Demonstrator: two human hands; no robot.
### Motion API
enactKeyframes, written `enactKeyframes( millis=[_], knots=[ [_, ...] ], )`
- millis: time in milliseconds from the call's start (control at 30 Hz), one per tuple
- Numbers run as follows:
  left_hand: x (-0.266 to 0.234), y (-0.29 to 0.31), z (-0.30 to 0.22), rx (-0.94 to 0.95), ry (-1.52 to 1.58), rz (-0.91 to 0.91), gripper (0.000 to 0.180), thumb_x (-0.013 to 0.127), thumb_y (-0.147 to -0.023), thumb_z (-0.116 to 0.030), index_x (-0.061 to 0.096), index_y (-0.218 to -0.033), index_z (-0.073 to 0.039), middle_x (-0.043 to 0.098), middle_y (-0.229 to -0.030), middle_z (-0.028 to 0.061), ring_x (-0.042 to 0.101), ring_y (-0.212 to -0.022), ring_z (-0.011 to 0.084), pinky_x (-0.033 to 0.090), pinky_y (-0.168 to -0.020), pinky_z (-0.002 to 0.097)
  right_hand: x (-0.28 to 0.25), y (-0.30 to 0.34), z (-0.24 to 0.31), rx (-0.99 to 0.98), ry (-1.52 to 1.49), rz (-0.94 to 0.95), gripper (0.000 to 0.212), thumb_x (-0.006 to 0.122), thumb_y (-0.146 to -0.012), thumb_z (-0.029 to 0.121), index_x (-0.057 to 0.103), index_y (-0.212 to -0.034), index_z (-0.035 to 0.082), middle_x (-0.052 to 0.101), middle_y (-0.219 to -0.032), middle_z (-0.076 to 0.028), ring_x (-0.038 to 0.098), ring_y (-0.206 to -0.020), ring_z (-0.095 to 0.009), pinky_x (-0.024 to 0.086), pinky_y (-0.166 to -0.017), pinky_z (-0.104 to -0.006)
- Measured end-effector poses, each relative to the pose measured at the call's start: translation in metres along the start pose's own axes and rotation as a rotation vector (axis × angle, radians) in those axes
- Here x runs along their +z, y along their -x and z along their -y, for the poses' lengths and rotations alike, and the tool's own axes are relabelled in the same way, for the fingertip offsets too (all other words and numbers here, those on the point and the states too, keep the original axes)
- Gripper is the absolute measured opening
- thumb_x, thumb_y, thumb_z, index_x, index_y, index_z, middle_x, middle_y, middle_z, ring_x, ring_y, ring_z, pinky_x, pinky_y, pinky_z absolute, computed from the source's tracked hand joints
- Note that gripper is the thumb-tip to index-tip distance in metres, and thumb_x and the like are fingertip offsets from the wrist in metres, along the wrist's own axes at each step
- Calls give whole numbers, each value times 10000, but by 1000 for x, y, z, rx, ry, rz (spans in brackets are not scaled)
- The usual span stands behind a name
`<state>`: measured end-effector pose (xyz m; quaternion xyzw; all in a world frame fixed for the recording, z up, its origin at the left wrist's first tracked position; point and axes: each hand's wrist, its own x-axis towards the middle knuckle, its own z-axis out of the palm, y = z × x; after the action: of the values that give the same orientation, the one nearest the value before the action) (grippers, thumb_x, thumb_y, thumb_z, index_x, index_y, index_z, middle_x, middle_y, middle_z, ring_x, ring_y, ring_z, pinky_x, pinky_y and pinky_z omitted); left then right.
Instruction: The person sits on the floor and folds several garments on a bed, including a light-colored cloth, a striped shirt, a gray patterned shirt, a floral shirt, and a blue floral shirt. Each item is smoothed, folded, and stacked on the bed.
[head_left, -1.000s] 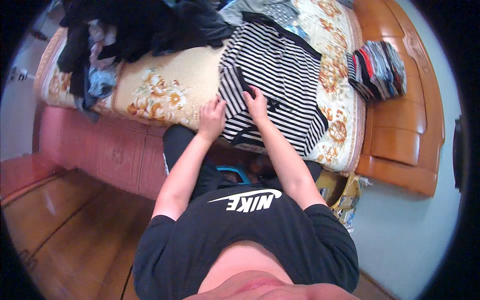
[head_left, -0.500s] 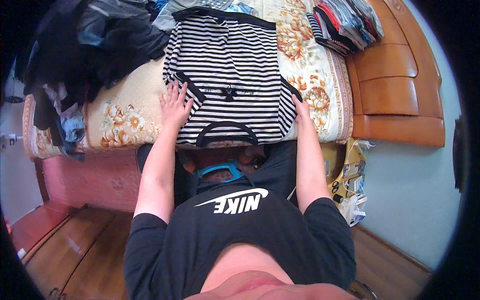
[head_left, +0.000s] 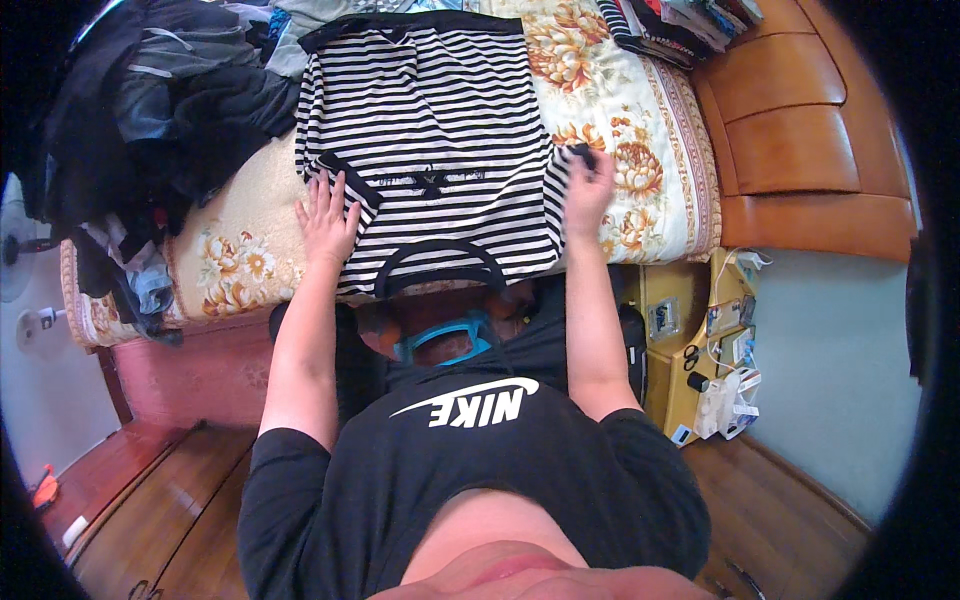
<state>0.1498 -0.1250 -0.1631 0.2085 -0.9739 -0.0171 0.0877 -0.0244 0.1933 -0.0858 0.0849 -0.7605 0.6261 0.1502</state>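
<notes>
A black-and-white striped T-shirt (head_left: 430, 115) lies spread on the bed, its black neckline toward me and its black hem away from me. A small dark print crosses its chest. My left hand (head_left: 328, 220) rests flat with fingers spread, the fingertips on the black cuff of the left-hand sleeve, which is folded in over the body. At the other side, my right hand (head_left: 588, 195) is closed on the right-hand sleeve, fingers curled at its black cuff (head_left: 578, 153). That sleeve's edge is lifted slightly.
A heap of dark clothes (head_left: 215, 110) covers the bed's left side, some hanging over its edge. Folded clothes (head_left: 665, 30) are stacked at the far right, beside a brown padded headboard (head_left: 790, 150). A yellow cabinet (head_left: 665, 370) with small items stands at right below the bed.
My right hand has gone from lying along the right-hand sleeve to gripping its cuff, raising it a little. My left hand stays flat on the other sleeve. The view has shifted slightly.
</notes>
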Motion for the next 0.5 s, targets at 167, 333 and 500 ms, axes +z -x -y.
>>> enactKeyframes(
  millis=[167,333,500],
  knots=[
    [7,-1,2,3,-32,-29,571,379,-856,-457,250,-1372,-250,210,-1437,45,176,-1327,217,98,-1045,498,34,58,27,-211,630,744,421,603,-771,143,477,-1169,88,549,-982,-127,543,-897,-306,460,-744,-373],
    [5,1,2,14,-21,-47,565,376,-857,-457,261,-1368,-245,221,-1433,46,182,-1325,220,106,-1043,500,5,91,6,-250,480,467,249,559,-788,82,563,-1035,49,565,-916,-127,538,-858,-299,441,-761,-362],
    [6,3,4,-2,-20,-54,559,385,-857,-441,267,-1366,-241,230,-1428,52,187,-1323,223,106,-1042,500,-12,32,-40,-151,565,216,211,523,-807,98,568,-995,12,543,-893,-145,501,-885,-316,390,-805,-403]
  ],
)
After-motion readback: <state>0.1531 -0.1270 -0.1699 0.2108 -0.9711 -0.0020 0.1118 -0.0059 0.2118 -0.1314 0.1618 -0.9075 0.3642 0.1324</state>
